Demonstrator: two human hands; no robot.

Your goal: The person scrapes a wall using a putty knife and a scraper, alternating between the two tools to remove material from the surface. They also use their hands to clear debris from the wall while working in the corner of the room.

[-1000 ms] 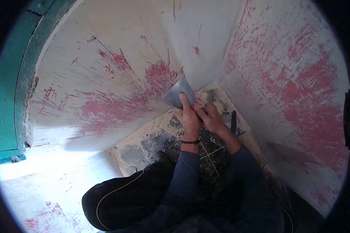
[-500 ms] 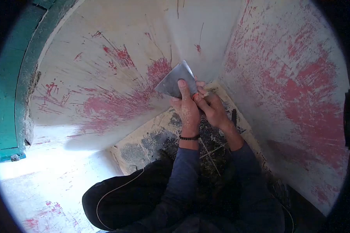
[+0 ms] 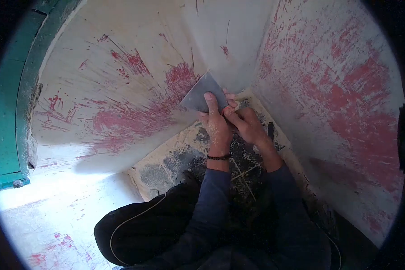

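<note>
A wide metal scraper (image 3: 201, 96) with a grey blade is pressed against the left wall (image 3: 121, 81), whose white paint is scraped to show red patches. My left hand (image 3: 216, 128) grips the scraper, its forefinger laid along the blade. My right hand (image 3: 245, 123) clasps the handle from the right, beside the left hand. A black bead bracelet (image 3: 219, 157) circles my left wrist. Both sleeves are dark blue.
The right wall (image 3: 337, 90) is also white with scraped red areas and meets the left wall in a corner. Below lies a dusty, dark patterned tile floor (image 3: 175, 164). A green door frame (image 3: 6, 112) stands at far left. My dark-trousered knee (image 3: 144, 229) is low in the view.
The scraper blade has moved up the left wall from its lower spot a second ago; both hands rose with it and now hold about steady.
</note>
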